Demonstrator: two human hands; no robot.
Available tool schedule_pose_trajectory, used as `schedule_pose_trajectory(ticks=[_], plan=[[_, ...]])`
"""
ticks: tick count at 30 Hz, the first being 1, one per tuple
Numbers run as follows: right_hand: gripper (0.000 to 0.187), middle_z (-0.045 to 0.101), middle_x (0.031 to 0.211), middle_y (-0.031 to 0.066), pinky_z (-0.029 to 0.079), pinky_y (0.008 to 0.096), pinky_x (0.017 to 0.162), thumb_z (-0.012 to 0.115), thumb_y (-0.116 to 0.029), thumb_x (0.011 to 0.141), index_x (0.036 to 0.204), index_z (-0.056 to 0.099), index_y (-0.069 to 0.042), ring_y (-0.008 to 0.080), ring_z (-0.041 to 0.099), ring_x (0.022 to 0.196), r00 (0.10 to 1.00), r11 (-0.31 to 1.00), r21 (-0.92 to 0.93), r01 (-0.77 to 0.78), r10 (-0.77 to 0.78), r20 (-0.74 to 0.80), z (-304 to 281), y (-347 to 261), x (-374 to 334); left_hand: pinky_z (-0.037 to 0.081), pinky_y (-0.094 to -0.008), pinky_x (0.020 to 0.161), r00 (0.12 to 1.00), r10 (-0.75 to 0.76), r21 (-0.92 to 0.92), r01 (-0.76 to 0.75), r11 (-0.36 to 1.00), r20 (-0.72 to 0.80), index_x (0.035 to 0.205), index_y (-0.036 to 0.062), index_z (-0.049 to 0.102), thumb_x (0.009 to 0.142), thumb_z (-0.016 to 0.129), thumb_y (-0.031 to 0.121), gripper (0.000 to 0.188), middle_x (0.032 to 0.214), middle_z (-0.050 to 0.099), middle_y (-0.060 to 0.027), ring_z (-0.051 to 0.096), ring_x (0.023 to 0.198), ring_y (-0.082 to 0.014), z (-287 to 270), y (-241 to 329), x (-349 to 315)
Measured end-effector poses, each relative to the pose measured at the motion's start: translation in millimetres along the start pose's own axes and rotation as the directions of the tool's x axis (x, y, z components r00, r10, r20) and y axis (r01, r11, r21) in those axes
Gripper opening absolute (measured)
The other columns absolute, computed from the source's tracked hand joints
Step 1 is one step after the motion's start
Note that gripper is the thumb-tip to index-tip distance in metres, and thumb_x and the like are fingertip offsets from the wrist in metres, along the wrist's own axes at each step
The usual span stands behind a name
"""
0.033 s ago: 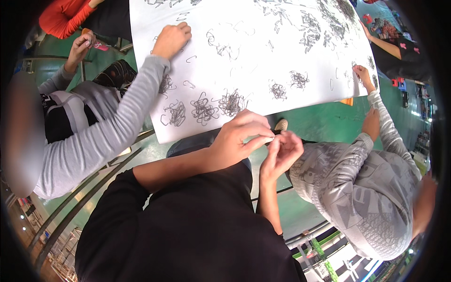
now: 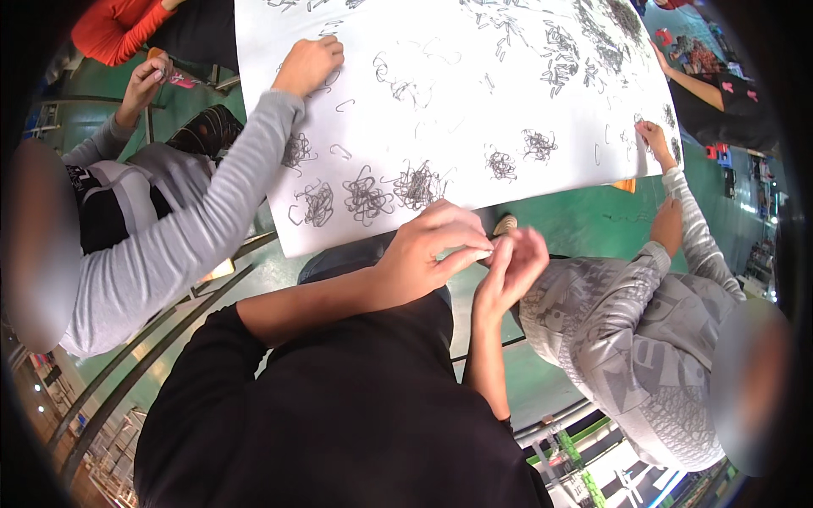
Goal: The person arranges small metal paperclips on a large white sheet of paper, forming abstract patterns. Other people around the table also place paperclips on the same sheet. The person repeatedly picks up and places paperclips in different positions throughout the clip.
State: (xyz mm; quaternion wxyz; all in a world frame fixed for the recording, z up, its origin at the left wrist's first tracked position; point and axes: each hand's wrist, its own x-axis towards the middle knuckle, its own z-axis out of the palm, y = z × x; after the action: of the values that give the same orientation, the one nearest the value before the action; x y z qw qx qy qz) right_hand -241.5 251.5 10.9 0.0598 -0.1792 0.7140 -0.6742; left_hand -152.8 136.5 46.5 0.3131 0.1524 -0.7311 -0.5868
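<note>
My left hand (image 2: 428,254) is held in front of my body at the near edge of the white table, with thumb and forefinger pinched together. My right hand (image 2: 512,267) meets it at the fingertips, its fingers curled and a little blurred. Whatever they hold between them is too small to make out. Just beyond my left hand lies a tangled heap of thin dark wire hooks (image 2: 419,184). A second heap of hooks (image 2: 368,197) and a third heap (image 2: 318,203) sit to its left along the near edge.
Smaller heaps (image 2: 500,162) and loose pieces are scattered over the white table (image 2: 457,127). A co-worker's hand (image 2: 309,66) reaches in from the left, and another co-worker's hand (image 2: 654,137) touches the right side. Metal rails (image 2: 152,356) run at lower left.
My right hand's fingers have shifted slightly, while my left hand stays almost in place. The co-worker at the right has leaned a little further into view.
</note>
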Motion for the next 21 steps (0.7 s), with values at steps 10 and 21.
schedule_pose_trajectory(ticks=[10, 21], plan=[[0.02, 0.065, 0.091, 0.0131, 0.052, 0.0409, 0.072, 0.068, -0.025, 0.082, 0.086, 0.07, -0.006, 0.0306, 0.066, 0.081, 0.798, 0.59, -0.724, 0.358, 0.21, 0.566, 144.1, 73.0, 91.3, 0.049, -0.0315, 0.071, 0.999, 0.013, 0.001, -0.013, 1.0, 0.034, 0.091, 0.0091, 0.07, 0.079, 0.071, 0.004, 0.013, 0.091, 0.063, -0.0025, 0.058, 0.082, -0.0212, -17.5, 14.3, -11.1], [0.017, 0.059, 0.078, 0.0064, 0.045, 0.0294, 0.063, 0.065, -0.018, 0.088, 0.09, 0.059, -0.002, 0.0126, 0.055, 0.069, 0.691, 0.935, -0.343, -0.088, 0.305, 0.655, 100.1, 62.9, 117.5, 0.049, -0.0317, 0.07, 0.998, 0.055, -0.016, -0.054, 0.998, 0.032, 0.092, 0.0046, 0.07, 0.078, 0.07, 0.0, 0.014, 0.091, 0.067, -0.0063, 0.06, 0.081, -0.0211, -21.4, 6.2, -5.1]])
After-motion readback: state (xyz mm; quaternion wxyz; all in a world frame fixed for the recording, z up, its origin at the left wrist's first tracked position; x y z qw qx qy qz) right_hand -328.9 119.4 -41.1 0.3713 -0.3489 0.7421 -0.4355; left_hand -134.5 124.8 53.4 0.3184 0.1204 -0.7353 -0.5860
